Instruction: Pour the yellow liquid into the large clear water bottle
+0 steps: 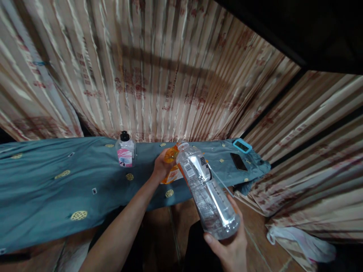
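My right hand (231, 245) grips a large clear plastic bottle (208, 194) around its base. The bottle is tilted, its uncapped-looking mouth pointing up and left, close to an orange see-through bottle (171, 155). Printed dark characters and a barcode show on the clear bottle's side. Around the upper part of the orange bottle, my left hand (161, 166) is closed. An orange and white label shows below that hand. Whether the two bottle mouths touch, I cannot tell. The clear bottle hides part of the orange one.
A clear bottle with a black cap and pink label (124, 151) stands on the blue-green cloth (85, 177) to the left. To the right lie a dark phone (238, 161) and a light-blue framed device (242, 146). Pleated curtains (159, 75) rise behind; a white plastic bag (303, 241) sits at lower right.
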A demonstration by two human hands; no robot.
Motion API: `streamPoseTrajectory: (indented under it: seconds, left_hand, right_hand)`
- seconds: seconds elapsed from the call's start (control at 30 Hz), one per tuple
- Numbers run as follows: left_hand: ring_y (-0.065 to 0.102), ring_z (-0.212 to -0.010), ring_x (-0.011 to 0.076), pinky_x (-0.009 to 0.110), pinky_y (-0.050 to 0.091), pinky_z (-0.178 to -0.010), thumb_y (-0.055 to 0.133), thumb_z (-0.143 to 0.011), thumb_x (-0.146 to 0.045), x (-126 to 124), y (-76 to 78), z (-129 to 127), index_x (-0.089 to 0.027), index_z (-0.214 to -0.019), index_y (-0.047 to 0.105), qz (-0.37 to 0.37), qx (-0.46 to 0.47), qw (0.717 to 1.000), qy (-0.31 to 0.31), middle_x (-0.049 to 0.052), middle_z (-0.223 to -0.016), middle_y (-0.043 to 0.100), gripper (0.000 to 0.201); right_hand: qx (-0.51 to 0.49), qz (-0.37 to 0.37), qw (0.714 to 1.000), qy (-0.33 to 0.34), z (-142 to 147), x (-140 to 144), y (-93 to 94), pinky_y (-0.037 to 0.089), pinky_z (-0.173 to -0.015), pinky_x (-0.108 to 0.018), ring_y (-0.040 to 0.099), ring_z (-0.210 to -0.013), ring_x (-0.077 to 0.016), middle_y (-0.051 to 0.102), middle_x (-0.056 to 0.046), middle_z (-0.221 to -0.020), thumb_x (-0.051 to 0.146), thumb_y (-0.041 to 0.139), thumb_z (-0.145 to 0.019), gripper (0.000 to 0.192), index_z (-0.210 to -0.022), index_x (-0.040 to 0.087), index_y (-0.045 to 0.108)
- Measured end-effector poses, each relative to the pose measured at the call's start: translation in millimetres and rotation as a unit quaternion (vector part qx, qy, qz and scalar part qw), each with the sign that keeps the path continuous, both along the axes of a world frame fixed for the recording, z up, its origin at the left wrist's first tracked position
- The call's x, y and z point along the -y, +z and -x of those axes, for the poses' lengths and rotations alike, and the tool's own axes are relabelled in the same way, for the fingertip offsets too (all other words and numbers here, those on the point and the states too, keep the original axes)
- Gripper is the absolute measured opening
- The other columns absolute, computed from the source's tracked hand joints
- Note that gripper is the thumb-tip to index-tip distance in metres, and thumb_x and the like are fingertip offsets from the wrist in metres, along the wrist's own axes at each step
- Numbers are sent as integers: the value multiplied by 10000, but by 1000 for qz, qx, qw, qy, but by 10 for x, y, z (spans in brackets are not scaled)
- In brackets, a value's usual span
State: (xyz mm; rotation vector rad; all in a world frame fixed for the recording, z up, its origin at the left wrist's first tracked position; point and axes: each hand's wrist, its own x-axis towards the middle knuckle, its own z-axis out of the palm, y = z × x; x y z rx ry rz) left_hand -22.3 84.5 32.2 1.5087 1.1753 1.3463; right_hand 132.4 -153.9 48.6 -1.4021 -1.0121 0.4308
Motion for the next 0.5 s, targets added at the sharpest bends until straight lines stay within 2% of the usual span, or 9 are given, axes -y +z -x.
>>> streamPoseTrajectory:
  seconds: [0.1, 0.23, 0.33, 0.5]
  left_hand:
    - [739, -934, 254, 365, 573, -866, 696, -707, -292, 20, 21, -8, -175, -1104, 669, 5, 1, 1000, -9, 70, -1021, 789, 414]
    - [736, -997, 274, 379, 568, -891, 697, -705, -256, 40, 74, -32, -190, -1064, 675, 15, -44, 999, 18, 64, -1046, 791, 366]
    - [739, -1007, 288, 396, 571, -895, 700, -706, -242, 47, 95, -42, -186, -1056, 679, 7, -60, 998, 19, 74, -1051, 790, 354]
    - [745, -955, 267, 377, 579, -852, 684, -707, -225, 47, 92, -30, -195, -1018, 667, -2, -63, 998, 14, 53, -996, 791, 313]
  right_hand:
    - [37, -9, 999, 8, -79, 2, -58, 554, -925, -350, 676, -1176, -312, 626, -141, -1383, 447, 875, -661, 942, -1458, 196, 439]
    - [122, -21, 991, 46, -132, 12, -92, 574, -899, -316, 687, -1183, -296, 640, -139, -1376, 402, 876, -689, 927, -1469, 209, 414]
    - [46, 16, 999, -19, -53, 30, -41, 541, -964, -361, 651, -1229, -335, 617, -181, -1391, 479, 828, -672, 921, -1442, 153, 444]
    - [8, 33, 999, -40, 64, 38, 64, 510, -992, -389, 631, -1241, -361, 602, -223, -1401, 471, 811, -625, 953, -1422, 104, 441]
